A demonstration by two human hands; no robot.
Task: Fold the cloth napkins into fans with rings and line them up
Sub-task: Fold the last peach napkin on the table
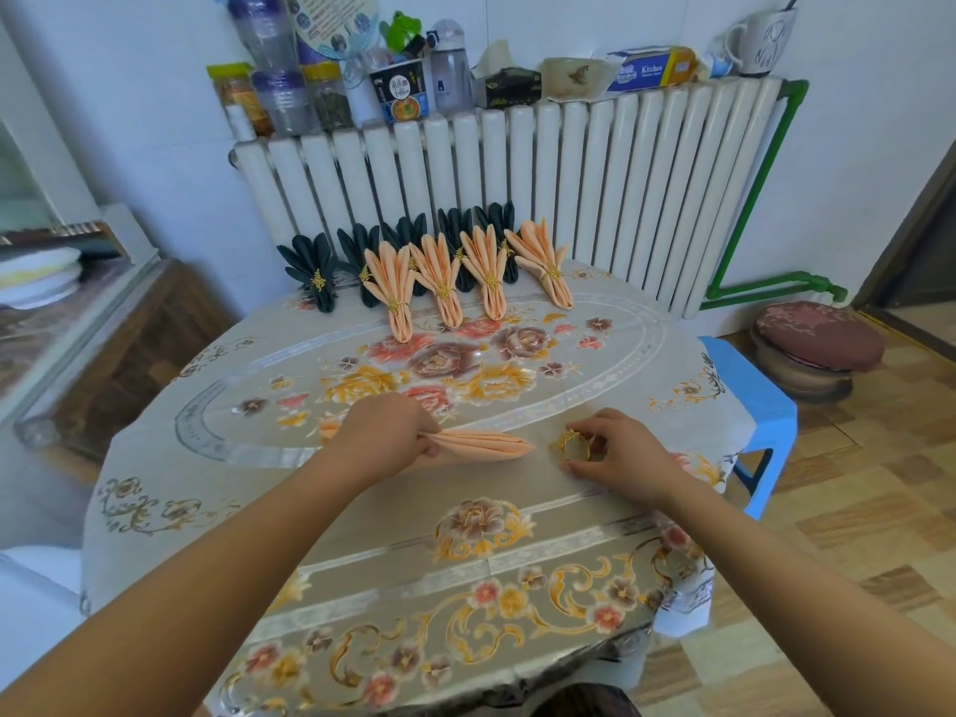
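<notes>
My left hand (383,432) pinches the pleated peach napkin (481,445) flat on the desk (393,525), its tip pointing at the gold ring (571,447) held in my right-hand fingers (595,439). To thread cleanly, I should keep the pleats squeezed tight and the ring's opening square to the tip.
</notes>
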